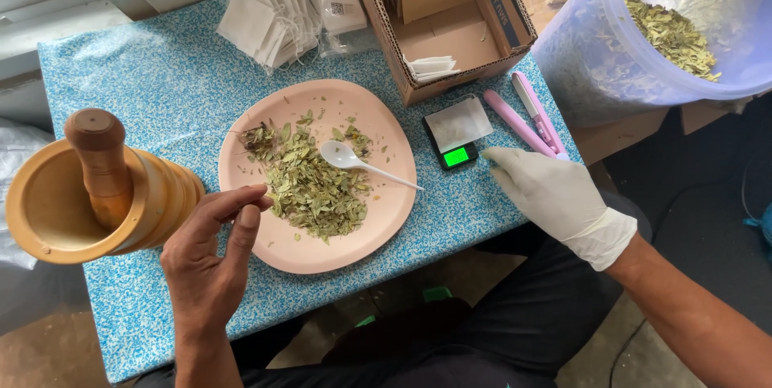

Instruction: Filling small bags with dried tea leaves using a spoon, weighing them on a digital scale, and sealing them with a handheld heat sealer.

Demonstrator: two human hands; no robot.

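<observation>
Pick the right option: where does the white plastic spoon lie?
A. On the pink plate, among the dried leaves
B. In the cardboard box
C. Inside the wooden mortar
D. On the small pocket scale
A: the white plastic spoon rests on the pink plate, its bowl against the dried leaves, with neither hand touching it.

bowl: a wooden mortar with a pestle inside
box: brown cardboard box
bags: white paper bags
tub: big plastic tub
</observation>
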